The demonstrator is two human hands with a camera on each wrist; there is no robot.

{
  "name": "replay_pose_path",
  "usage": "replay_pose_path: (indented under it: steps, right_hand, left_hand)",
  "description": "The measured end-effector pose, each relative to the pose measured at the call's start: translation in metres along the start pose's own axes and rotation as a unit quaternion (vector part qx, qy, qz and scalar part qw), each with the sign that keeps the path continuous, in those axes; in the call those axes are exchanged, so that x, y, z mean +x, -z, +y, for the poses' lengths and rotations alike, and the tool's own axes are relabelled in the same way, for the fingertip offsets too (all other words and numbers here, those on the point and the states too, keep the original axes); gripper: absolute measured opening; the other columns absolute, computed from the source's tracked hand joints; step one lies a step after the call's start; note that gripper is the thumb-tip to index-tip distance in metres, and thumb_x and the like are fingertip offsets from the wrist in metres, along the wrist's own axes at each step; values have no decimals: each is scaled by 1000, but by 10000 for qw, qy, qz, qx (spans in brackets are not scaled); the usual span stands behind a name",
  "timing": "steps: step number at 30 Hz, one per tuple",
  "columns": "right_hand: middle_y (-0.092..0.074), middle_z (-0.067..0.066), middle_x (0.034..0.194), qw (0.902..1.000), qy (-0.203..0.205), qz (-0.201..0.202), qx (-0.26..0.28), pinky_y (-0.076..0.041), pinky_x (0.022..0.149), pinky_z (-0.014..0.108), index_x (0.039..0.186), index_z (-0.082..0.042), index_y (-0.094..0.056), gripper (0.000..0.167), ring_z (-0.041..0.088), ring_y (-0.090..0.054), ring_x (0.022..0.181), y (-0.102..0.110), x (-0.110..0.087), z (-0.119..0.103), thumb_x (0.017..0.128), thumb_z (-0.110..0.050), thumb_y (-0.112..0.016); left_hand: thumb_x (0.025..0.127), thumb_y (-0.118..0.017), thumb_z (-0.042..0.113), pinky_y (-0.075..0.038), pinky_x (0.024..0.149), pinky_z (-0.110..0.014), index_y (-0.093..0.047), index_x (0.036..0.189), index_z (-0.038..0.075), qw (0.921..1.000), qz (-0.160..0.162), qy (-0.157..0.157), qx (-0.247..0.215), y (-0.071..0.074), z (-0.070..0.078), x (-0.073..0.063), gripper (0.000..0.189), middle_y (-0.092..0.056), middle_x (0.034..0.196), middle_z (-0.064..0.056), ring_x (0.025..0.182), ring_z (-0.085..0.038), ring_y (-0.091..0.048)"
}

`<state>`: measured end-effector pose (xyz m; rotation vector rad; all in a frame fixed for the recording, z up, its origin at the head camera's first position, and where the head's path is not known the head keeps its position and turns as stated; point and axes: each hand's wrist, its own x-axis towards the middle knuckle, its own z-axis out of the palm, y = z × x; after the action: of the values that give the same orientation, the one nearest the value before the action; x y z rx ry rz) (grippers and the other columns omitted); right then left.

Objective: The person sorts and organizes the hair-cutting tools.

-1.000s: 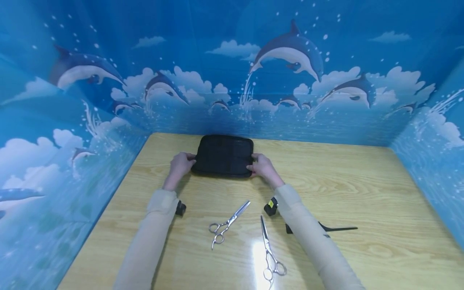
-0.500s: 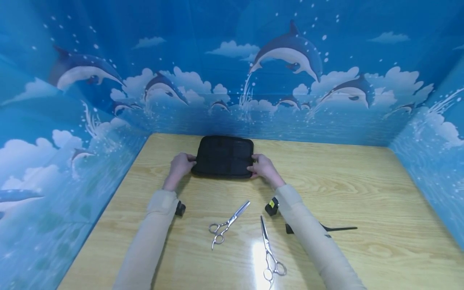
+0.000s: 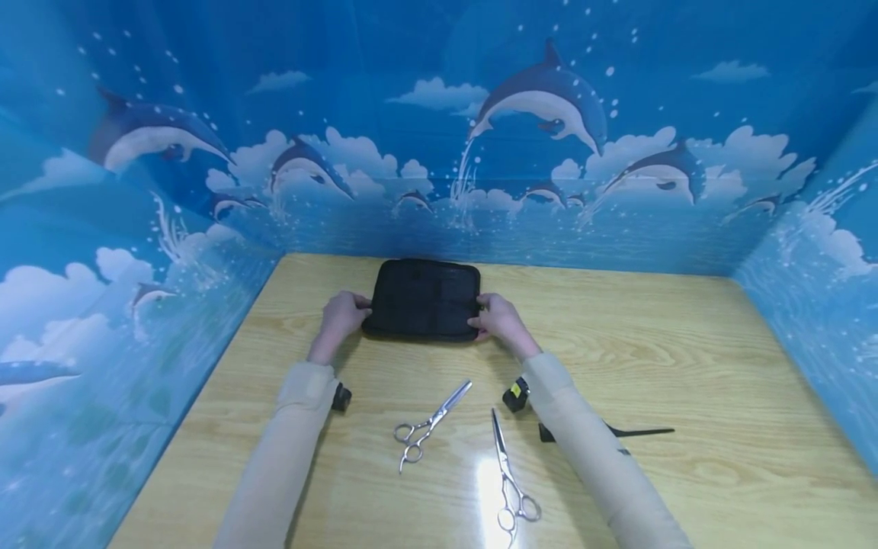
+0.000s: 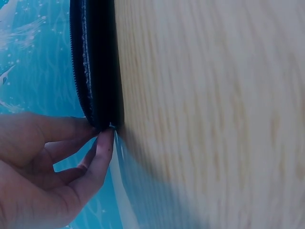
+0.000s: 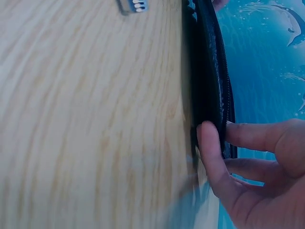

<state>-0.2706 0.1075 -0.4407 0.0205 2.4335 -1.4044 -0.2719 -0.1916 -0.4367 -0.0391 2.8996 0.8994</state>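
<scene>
Head view: blk zip case (image 3: 421, 299) is at the far side of the wood table (image 3: 686, 351), L of centre, near the blue backdrop (image 3: 439, 213) printed w/ dolphins & clouds. L hand (image 3: 341, 313) is at the case's L end, R hand (image 3: 501, 316) at its R end. L grip is narrow, thumb & finger pinching the case at its end; R grip also narrow, thumb on the near face, fingers on the far one, case btwn. Wrist views show a zip (image 4: 75, 52) running along the case edge. Can't tell if the whole underside touches the table.

Nearer the person, btwn the arms: 2 prs of metal scissors, well apart from the case. 1st pr (image 3: 435, 418) lies slantwise, tips up-R, rings down-L. 2nd pr (image 3: 503, 454) lies nearer, to the R, tips away, rings toward the person, next to a bright glare patch (image 3: 488, 496).

Blk comb (image 3: 645, 432) is partly hidden by the R sleeve (image 3: 604, 473), thin tail out to the R. L sleeve (image 3: 274, 457) same pale colour. Sm. blk device (image 3: 341, 396) at L wrist; another (image 3: 516, 394), w/ yellow patch, at R wrist.
</scene>
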Motion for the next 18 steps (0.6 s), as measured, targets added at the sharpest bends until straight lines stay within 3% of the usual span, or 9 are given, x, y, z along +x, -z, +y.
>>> replay_pose_path:
  steps: [18]
  right_hand:
    - [-42,27,154,9994,5,119,-325,-60,61,25,151,4,-39,64,12,-64,56,4,-3,2,94,-1,-69]
  left_hand:
    - [101,-61,11,-51,100,-51,-71,121,-3,9996,237,-131,83,-5,4,-5,26,-68,124,-22,115,-39,-64]
